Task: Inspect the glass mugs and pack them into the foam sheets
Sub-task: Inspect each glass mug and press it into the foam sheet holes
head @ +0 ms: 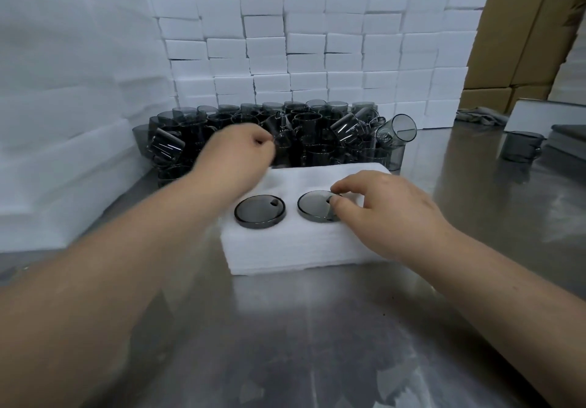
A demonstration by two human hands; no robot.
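Note:
A white foam sheet block lies on the steel table with two smoky grey glass mugs sunk into its holes, one at the left and one at the right. My right hand rests on the foam, its thumb and fingertips touching the right mug's rim. Blurred with motion, my left hand reaches over the foam's far edge toward a heap of loose grey mugs, fingers curled; whether it holds a mug is unclear.
Stacked white foam blocks form a wall behind the mugs. A tall pile of foam sheets stands at the left. A single mug sits at the right, near a white box. Cardboard cartons stand behind.

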